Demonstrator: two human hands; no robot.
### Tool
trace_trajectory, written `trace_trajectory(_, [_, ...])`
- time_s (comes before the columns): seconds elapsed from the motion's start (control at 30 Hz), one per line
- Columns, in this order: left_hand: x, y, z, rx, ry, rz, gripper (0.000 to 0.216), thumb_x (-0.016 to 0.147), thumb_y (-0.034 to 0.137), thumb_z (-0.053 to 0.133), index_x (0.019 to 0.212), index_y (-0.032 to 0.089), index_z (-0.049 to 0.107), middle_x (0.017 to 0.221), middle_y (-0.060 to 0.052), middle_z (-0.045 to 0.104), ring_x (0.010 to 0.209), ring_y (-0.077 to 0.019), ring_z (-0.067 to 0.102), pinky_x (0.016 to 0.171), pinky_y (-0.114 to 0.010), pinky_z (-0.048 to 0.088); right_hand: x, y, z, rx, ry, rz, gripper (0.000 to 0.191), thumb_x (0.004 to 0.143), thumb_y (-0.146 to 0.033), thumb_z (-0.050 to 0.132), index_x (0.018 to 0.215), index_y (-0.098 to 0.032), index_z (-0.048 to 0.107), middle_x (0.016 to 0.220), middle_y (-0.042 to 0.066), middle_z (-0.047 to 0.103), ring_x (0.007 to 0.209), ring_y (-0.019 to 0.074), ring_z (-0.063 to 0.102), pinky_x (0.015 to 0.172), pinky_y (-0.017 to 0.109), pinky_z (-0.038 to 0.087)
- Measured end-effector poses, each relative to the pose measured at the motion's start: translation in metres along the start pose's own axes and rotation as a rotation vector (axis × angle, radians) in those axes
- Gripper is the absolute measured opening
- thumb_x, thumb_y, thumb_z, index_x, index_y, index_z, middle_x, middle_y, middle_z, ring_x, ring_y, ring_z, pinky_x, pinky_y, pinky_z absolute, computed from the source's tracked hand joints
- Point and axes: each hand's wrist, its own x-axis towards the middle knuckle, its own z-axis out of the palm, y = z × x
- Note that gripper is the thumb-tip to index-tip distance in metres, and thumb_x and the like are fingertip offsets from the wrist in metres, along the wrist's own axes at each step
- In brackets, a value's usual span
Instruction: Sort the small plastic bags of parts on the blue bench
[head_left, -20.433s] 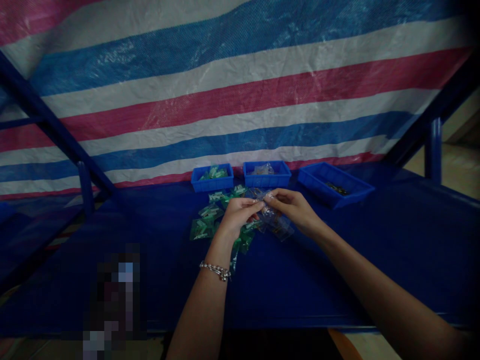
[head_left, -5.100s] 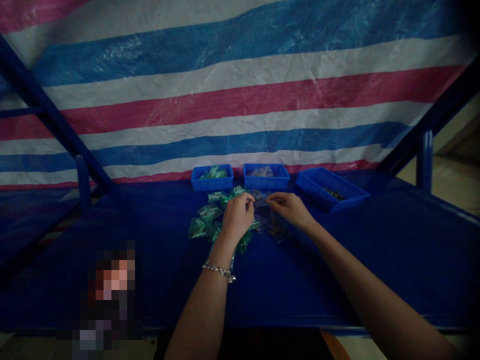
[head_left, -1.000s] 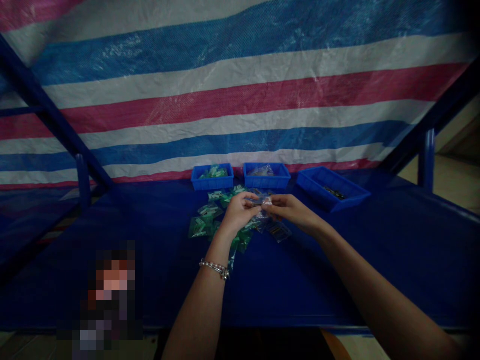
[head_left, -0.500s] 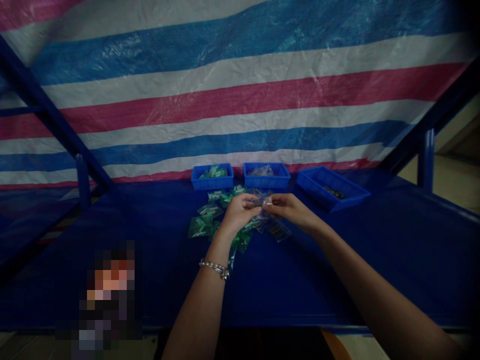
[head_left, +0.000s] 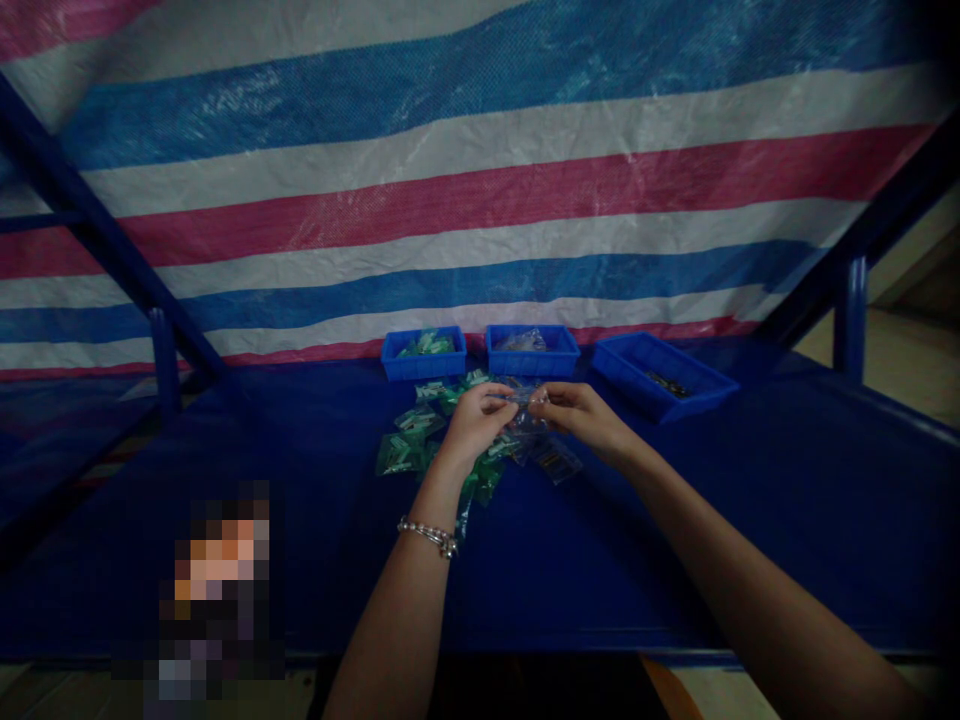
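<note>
Between my two hands is a small clear plastic bag [head_left: 531,422], its top edge pinched from both sides. My left hand [head_left: 480,422], with a bracelet [head_left: 429,537] on the wrist, is closed on the bag's left side. The fingers of my right hand [head_left: 574,410] grip its right side. Beneath and left of the hands lie several green packets [head_left: 401,453] with pale pieces in them. A clear packet with dark and brassy strips [head_left: 559,462] rests below my right hand. Whatever is inside the held bag is too small to make out.
Along the back of the blue table [head_left: 315,560] stand a blue bin of green packets [head_left: 424,368], a blue bin of clear bags [head_left: 533,364] and an angled blue bin [head_left: 679,412] with small dark metal pieces. Behind hangs a striped tarp [head_left: 450,210]; blue frame posts [head_left: 850,320] flank the table.
Both hands keep hold of the clear bag and have shifted only slightly. The bag's body now hangs more visibly between them, and a brassy strip seen at the left fingertips no longer shows.
</note>
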Motion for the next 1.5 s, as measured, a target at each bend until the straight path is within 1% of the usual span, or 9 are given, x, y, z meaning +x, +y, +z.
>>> trace_trajectory(0.3, [0.002, -0.001, 0.001, -0.077, -0.005, 0.037, 0.017, 0.067, 0.008, 0.058, 0.084, 0.011, 0.057, 0.061, 0.001, 0.055, 0.054, -0.0069, 0.051, 0.052, -0.018, 0.038, -0.001, 0.003, 0.000, 0.026, -0.086, -0.008, 0.025, 0.066, -0.039, 0.060, 0.068, -0.016, 0.052, 0.056, -0.001, 0.053, 0.047, 0.0078, 0.041, 0.045, 0.022, 0.028])
trace_trajectory(0.47, [0.002, -0.001, 0.001, -0.092, 0.007, 0.043, 0.017, 0.066, 0.007, 0.058, 0.083, 0.010, 0.057, 0.061, 0.000, 0.056, 0.053, -0.0062, 0.050, 0.053, -0.018, 0.038, -0.001, 0.007, 0.000, 0.040, -0.097, 0.002, 0.027, 0.068, -0.041, 0.060, 0.076, -0.016, 0.053, 0.059, -0.002, 0.052, 0.048, 0.0078, 0.043, 0.044, 0.022, 0.028])
trace_trajectory(0.7, [0.002, -0.002, 0.003, -0.118, 0.022, 0.040, 0.024, 0.063, 0.002, 0.057, 0.086, 0.010, 0.058, 0.066, -0.001, 0.059, 0.059, -0.0076, 0.054, 0.060, -0.019, 0.040, 0.000, 0.004, 0.002, 0.046, -0.056, 0.049, 0.025, 0.067, -0.038, 0.059, 0.075, -0.016, 0.052, 0.059, -0.002, 0.051, 0.048, 0.0081, 0.042, 0.043, 0.022, 0.028])
trace_trajectory(0.97, [0.004, -0.002, 0.003, -0.139, 0.018, 0.039, 0.022, 0.063, 0.001, 0.057, 0.084, 0.009, 0.059, 0.063, 0.000, 0.058, 0.057, -0.0072, 0.053, 0.059, -0.019, 0.040, 0.001, 0.011, 0.002, 0.114, -0.054, 0.016, 0.017, 0.067, -0.031, 0.058, 0.075, -0.017, 0.052, 0.062, -0.003, 0.049, 0.053, 0.0094, 0.045, 0.048, 0.023, 0.031])
trace_trajectory(1.07, [0.003, -0.001, 0.004, -0.154, 0.016, 0.033, 0.023, 0.062, -0.001, 0.057, 0.083, 0.008, 0.059, 0.064, 0.000, 0.059, 0.058, -0.0074, 0.054, 0.060, -0.019, 0.040, 0.002, 0.013, 0.004, 0.135, -0.045, 0.010, 0.016, 0.067, -0.030, 0.058, 0.075, -0.018, 0.051, 0.065, -0.003, 0.050, 0.055, 0.0097, 0.045, 0.050, 0.023, 0.032])
trace_trajectory(1.2, [0.004, -0.002, 0.005, -0.127, 0.038, 0.030, 0.023, 0.062, -0.001, 0.057, 0.083, 0.009, 0.060, 0.061, 0.001, 0.058, 0.056, -0.0070, 0.053, 0.058, -0.019, 0.039, 0.002, 0.013, 0.006, 0.127, -0.038, 0.020, 0.015, 0.067, -0.030, 0.058, 0.073, -0.018, 0.051, 0.063, -0.002, 0.050, 0.054, 0.0098, 0.044, 0.049, 0.023, 0.031])
trace_trajectory(1.37, [0.005, -0.003, 0.004, -0.122, 0.045, 0.035, 0.020, 0.063, 0.001, 0.058, 0.081, 0.009, 0.061, 0.063, -0.001, 0.059, 0.057, -0.0079, 0.053, 0.059, -0.020, 0.040, 0.001, 0.010, 0.007, 0.120, -0.029, 0.008, 0.019, 0.067, -0.034, 0.059, 0.073, -0.018, 0.052, 0.064, -0.002, 0.051, 0.055, 0.0100, 0.046, 0.050, 0.023, 0.032])
trace_trajectory(1.5, [0.004, -0.002, 0.004, -0.143, 0.069, 0.050, 0.017, 0.062, 0.002, 0.060, 0.078, 0.009, 0.061, 0.068, -0.003, 0.062, 0.063, -0.0092, 0.056, 0.064, -0.021, 0.042, 0.001, 0.007, 0.007, 0.108, 0.016, 0.027, 0.026, 0.064, -0.039, 0.063, 0.073, -0.017, 0.053, 0.064, -0.001, 0.053, 0.055, 0.0105, 0.047, 0.051, 0.024, 0.033])
